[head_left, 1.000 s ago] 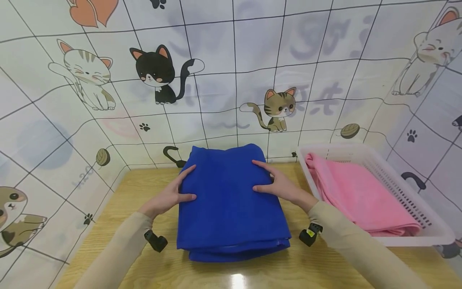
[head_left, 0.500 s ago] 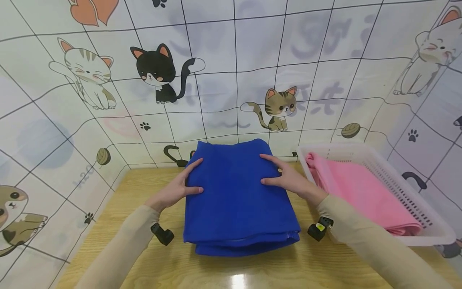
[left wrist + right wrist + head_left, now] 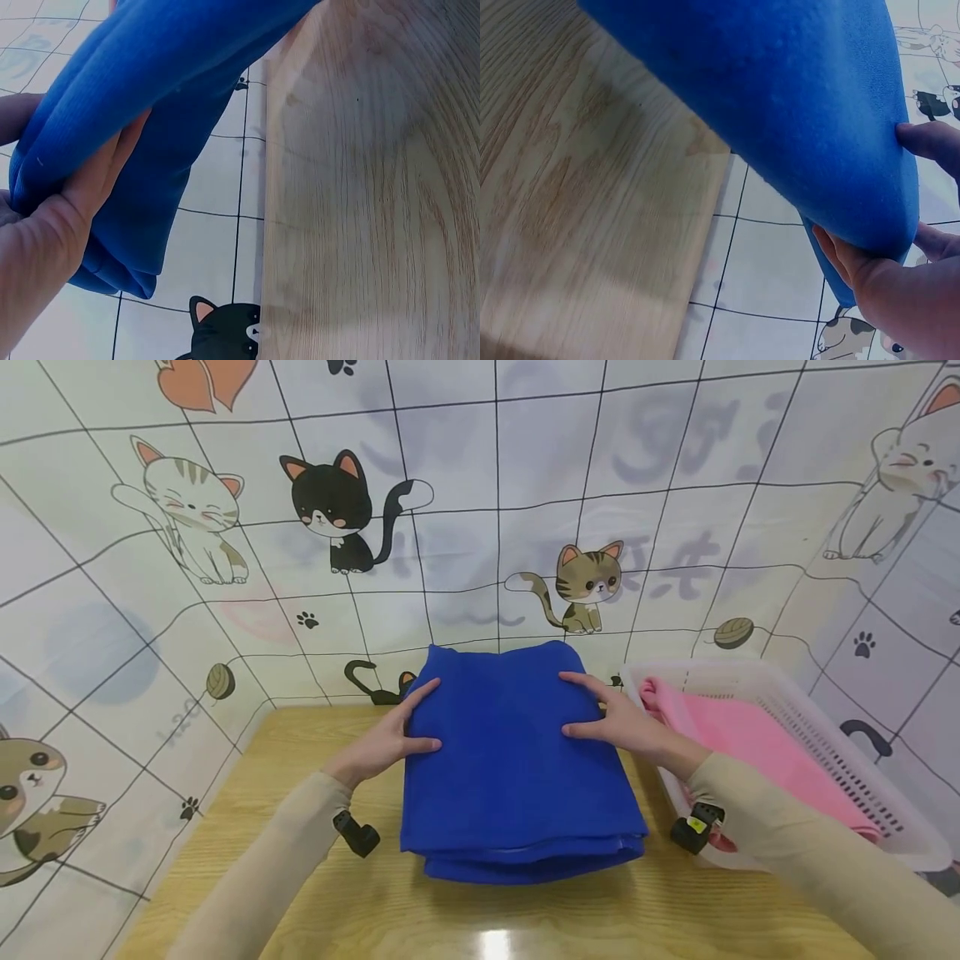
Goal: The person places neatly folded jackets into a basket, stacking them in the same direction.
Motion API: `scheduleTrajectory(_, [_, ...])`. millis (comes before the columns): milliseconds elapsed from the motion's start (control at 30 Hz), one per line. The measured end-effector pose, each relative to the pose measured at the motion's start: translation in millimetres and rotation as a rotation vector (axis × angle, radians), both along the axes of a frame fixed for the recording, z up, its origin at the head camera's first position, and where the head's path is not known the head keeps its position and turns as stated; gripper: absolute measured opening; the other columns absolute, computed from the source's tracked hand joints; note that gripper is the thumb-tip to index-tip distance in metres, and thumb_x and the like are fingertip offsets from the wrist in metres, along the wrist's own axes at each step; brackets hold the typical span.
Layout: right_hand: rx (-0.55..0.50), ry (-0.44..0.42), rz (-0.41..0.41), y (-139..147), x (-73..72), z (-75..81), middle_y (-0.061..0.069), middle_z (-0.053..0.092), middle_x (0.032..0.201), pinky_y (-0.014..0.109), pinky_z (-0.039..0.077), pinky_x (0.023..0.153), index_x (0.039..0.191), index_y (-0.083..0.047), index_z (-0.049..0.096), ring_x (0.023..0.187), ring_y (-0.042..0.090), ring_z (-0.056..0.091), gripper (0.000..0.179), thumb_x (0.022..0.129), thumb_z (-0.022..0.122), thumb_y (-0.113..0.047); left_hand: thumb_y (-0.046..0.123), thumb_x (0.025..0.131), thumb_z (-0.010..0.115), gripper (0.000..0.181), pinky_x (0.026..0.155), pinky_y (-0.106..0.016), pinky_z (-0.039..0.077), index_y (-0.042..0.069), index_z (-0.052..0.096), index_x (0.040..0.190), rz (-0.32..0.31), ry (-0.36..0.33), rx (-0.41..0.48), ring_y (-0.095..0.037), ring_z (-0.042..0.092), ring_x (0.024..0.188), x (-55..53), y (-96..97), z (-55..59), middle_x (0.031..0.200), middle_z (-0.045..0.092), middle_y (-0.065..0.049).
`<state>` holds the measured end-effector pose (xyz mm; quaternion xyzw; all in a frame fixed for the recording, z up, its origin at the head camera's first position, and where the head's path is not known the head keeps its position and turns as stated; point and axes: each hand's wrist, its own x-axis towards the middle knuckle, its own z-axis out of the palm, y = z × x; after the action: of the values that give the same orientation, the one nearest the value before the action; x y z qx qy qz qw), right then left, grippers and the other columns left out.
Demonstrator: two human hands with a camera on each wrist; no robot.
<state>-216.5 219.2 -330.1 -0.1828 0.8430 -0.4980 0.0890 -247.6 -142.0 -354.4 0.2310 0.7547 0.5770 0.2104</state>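
Note:
A folded blue cloth (image 3: 517,768), thick and layered, is held up over the wooden table in the head view. My left hand (image 3: 390,739) grips its left side, thumb and index finger on top. In the left wrist view other fingers (image 3: 94,176) reach under the folded edge of the cloth. On the opposite side my right hand (image 3: 618,718) holds it the same way. The right wrist view has the thumb (image 3: 930,142) on the upper face and fingers tucked underneath. Its front edge shows loose layers parting slightly.
To the right stands a white plastic basket (image 3: 918,847) with a folded pink cloth (image 3: 757,735) inside, partly behind the right forearm. Under everything is the wooden table (image 3: 300,752). A wall covering (image 3: 465,527) with printed cats rises at the table's back edge.
Both hands have carried the blue cloth to the right and a little upward in the head view, nearer the basket. The grip stays the same, and the right forearm now covers more of the basket.

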Motion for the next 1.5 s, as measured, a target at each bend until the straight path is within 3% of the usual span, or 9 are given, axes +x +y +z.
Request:
scheduleTrajectory(367, [0.064,-0.007,-0.066,16,4.6,5.4,0.021,0.023,0.154,0.064,0.032,0.100,0.153,-0.022,0.027,0.136,0.049,0.023,0.080,0.088,0.073,-0.027,0.010,0.090,0.069,0.088,0.109,-0.049,0.028,0.039,0.016,0.154,-0.024,-0.017,0.023,-0.032,0.021,0.142,-4.4,15.1,0.5,0.159,0.006,-0.005])
scheduleTrajectory(700, [0.100,0.034,-0.067,31,11.3,8.6,0.026,0.020,0.152,0.067,0.034,0.096,0.154,-0.016,0.025,0.131,0.059,0.023,0.080,0.089,0.071,-0.025,0.004,0.090,0.066,0.088,0.110,-0.048,0.027,0.035,0.016,0.155,-0.061,-0.028,0.081,-0.030,0.021,0.142,-7.0,34.7,2.3,0.158,0.007,-0.004])
scheduleTrajectory(833, [0.113,0.053,-0.088,40,15.3,10.4,0.027,0.021,0.149,0.068,0.031,0.097,0.154,-0.015,0.026,0.131,0.058,0.023,0.080,0.089,0.072,-0.025,0.005,0.091,0.066,0.087,0.110,-0.047,0.027,0.036,0.015,0.154,-0.084,-0.026,0.080,-0.026,0.020,0.142,-8.4,42.5,4.3,0.159,0.006,-0.002])
scheduleTrajectory(1100, [0.122,0.010,-0.109,56,22.9,16.1,0.022,0.012,0.157,0.071,0.031,0.095,0.155,-0.022,0.022,0.133,0.061,0.015,0.081,0.090,0.070,-0.028,0.008,0.091,0.067,0.086,0.110,-0.046,0.028,0.037,0.016,0.154,-0.098,0.002,0.069,-0.025,0.023,0.141,-9.8,56.7,10.1,0.158,0.011,-0.002])
scheduleTrajectory(1500, [0.207,0.027,-0.127,78,29.1,35.0,0.025,0.012,0.156,0.072,0.032,0.093,0.155,-0.022,0.021,0.131,0.062,0.018,0.080,0.091,0.068,-0.030,0.008,0.092,0.067,0.085,0.108,-0.043,0.031,0.038,0.016,0.154,-0.139,0.012,0.143,-0.022,0.028,0.139,-7.9,79.2,21.4,0.157,0.016,0.001])
